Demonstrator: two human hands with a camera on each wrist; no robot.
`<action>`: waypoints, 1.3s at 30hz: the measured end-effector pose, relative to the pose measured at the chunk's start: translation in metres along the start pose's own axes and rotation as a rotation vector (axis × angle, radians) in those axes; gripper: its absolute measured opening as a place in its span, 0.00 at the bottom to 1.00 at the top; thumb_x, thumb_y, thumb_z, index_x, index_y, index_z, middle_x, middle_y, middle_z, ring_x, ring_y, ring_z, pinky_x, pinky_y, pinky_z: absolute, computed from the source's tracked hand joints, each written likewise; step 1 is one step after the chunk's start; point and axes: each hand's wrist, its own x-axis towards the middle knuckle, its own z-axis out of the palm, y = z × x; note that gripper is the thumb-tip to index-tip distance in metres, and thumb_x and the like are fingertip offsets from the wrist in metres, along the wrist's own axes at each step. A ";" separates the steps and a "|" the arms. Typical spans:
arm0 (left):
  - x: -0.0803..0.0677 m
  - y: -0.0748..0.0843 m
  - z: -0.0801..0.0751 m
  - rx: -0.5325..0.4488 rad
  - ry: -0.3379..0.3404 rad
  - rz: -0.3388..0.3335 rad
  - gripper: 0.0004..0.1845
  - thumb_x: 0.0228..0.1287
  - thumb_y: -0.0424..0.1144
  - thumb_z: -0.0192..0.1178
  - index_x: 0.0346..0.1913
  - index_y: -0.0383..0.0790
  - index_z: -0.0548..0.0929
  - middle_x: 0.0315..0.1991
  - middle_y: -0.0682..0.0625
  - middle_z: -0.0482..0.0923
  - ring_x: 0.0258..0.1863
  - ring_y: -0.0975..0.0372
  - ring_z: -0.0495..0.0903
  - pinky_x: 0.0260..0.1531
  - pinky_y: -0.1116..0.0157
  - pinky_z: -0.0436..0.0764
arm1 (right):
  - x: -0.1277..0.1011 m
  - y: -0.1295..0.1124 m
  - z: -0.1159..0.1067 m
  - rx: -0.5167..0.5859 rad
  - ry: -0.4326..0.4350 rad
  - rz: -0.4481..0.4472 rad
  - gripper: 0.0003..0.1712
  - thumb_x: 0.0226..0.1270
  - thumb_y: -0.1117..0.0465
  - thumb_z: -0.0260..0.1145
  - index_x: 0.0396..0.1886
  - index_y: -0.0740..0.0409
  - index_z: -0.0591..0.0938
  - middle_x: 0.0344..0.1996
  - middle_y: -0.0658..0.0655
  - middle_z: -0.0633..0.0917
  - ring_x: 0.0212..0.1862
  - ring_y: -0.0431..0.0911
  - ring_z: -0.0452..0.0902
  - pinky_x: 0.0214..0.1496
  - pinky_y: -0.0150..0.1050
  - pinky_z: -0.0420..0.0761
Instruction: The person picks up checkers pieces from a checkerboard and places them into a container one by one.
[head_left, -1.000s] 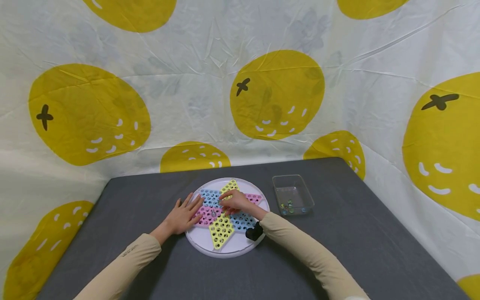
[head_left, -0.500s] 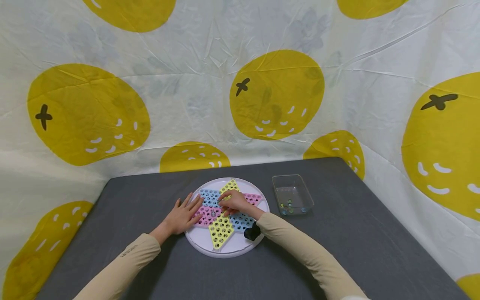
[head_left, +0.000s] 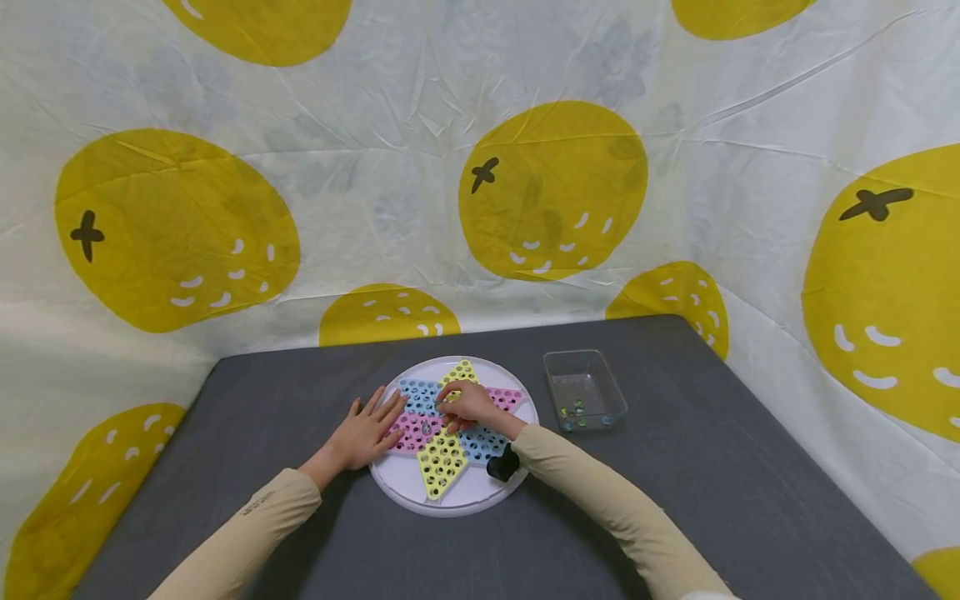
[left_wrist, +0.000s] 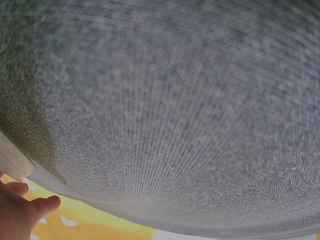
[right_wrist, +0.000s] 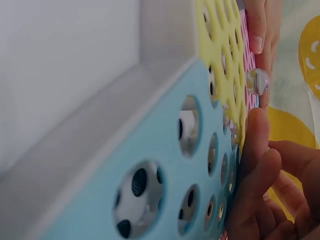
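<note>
- Marble [right_wrist: 257,81]: small glass ball, clear with colour swirls, seated in a hole near the middle of the star board. Judged hard, smooth, slippery and light; prone to rolling once lifted. Best taken by a fingertip pinch across its widest part, from above.
- Star board [head_left: 442,458]: round white tray with a six-pointed insert in yellow, pink and blue, perforated with holes. Judged stiff plastic, light enough to slide if pushed; lies flat on the table.
- Right hand [head_left: 467,404]: over the centre of the board, fingers curled, tips beside the marble; whether anything is pinched cannot be told.
- Left hand [head_left: 369,432]: flat, fingers straight and spread, pressing on the left rim of the board, holding nothing.
- Clear container [head_left: 586,390]: rectangular, just right of the board, a few marbles at its near end. Judged rigid and light.
- Table [head_left: 675,467]: grey fabric-like top, likely slowing a stray marble.
- Backdrop [head_left: 555,187]: white sheet printed with yellow fruit.
</note>
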 end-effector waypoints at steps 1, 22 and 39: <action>0.000 0.000 0.000 -0.002 -0.001 -0.001 0.34 0.65 0.59 0.37 0.69 0.47 0.50 0.71 0.49 0.47 0.70 0.47 0.42 0.59 0.38 0.50 | 0.000 0.000 0.000 -0.002 0.000 0.001 0.12 0.58 0.61 0.62 0.42 0.58 0.79 0.19 0.58 0.84 0.11 0.39 0.75 0.12 0.28 0.69; 0.001 0.000 0.001 0.010 0.001 -0.009 0.34 0.65 0.59 0.37 0.69 0.48 0.49 0.71 0.49 0.47 0.70 0.48 0.42 0.59 0.38 0.50 | -0.007 -0.004 -0.002 -0.016 0.000 0.015 0.09 0.58 0.59 0.62 0.39 0.55 0.79 0.19 0.55 0.83 0.13 0.40 0.76 0.12 0.29 0.70; 0.002 -0.001 0.002 0.000 0.010 -0.003 0.33 0.65 0.59 0.37 0.69 0.48 0.49 0.71 0.50 0.46 0.70 0.48 0.41 0.60 0.38 0.50 | -0.018 -0.001 -0.013 0.046 -0.058 -0.031 0.10 0.59 0.62 0.61 0.40 0.61 0.78 0.23 0.63 0.83 0.13 0.41 0.75 0.14 0.32 0.73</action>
